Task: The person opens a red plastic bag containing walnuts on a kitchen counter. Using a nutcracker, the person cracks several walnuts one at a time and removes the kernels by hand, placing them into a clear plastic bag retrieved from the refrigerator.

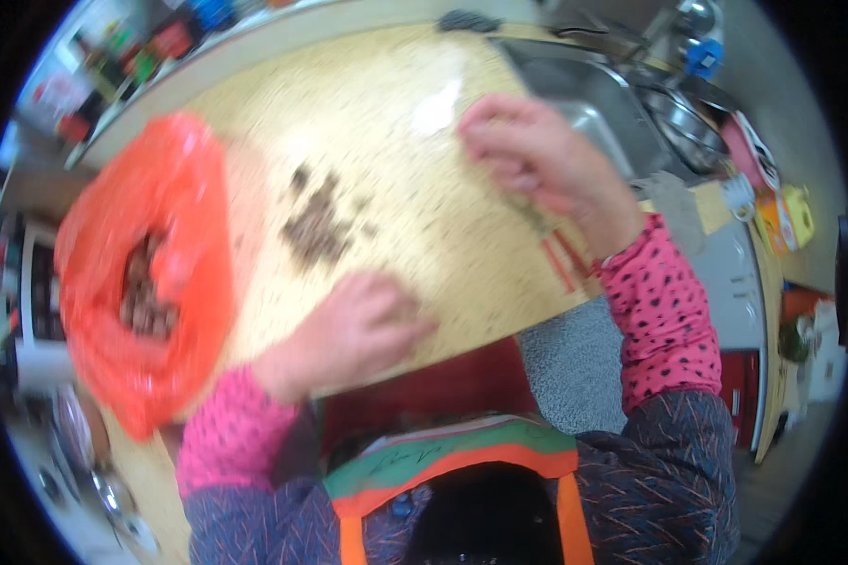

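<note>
My left hand [357,332] is low over the front edge of the yellow speckled countertop [410,233], its fingers curled and blurred; whether it holds something cannot be told. Further right and back, my right hand [519,152] is raised over the counter beside the sink, fingers bent together, also blurred. Between and left of the hands lies a small pile of brown bits [318,226], with darker crumbs around it. At the left stands a red plastic bag [191,183], its mouth open on brown, nut-like pieces [145,304].
A steel sink [572,78] is at the back right, with metal bowls [685,120] beyond it. Red sticks or handles [562,261] lie near the counter's right front edge, partly behind my right forearm. A grey cloth [671,205] and a yellow bottle [795,219] are further right.
</note>
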A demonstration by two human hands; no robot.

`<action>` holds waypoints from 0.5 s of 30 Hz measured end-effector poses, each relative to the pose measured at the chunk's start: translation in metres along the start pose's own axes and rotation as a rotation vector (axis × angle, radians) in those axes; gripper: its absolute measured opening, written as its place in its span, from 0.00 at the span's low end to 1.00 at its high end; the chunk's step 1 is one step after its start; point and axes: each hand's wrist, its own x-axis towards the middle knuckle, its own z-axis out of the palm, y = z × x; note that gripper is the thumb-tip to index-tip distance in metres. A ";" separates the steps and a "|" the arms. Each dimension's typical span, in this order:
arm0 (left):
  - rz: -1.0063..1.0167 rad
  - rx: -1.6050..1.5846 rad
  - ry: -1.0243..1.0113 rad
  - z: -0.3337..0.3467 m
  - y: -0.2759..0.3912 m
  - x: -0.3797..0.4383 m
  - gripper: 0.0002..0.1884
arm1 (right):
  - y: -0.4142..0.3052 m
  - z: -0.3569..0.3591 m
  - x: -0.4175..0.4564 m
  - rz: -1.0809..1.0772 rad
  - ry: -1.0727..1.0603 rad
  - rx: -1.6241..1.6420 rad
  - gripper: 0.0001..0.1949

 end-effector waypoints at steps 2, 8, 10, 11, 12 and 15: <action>-0.041 0.064 -0.069 -0.002 0.010 -0.006 0.12 | -0.002 0.000 0.003 0.111 -0.026 0.022 0.06; -0.339 0.248 0.091 0.061 -0.120 -0.117 0.10 | 0.107 0.012 0.012 0.256 0.114 0.047 0.07; -0.424 0.258 0.117 0.060 -0.141 -0.131 0.11 | 0.148 0.007 -0.025 0.289 0.219 0.265 0.08; -0.489 0.271 0.159 0.060 -0.146 -0.109 0.11 | 0.136 -0.020 -0.040 0.289 0.264 0.306 0.08; -0.487 0.253 0.168 0.053 -0.157 -0.107 0.11 | 0.148 -0.022 -0.050 0.269 0.322 0.389 0.08; -0.458 0.074 0.136 0.061 -0.157 -0.088 0.11 | 0.195 -0.011 -0.112 0.245 0.617 0.614 0.07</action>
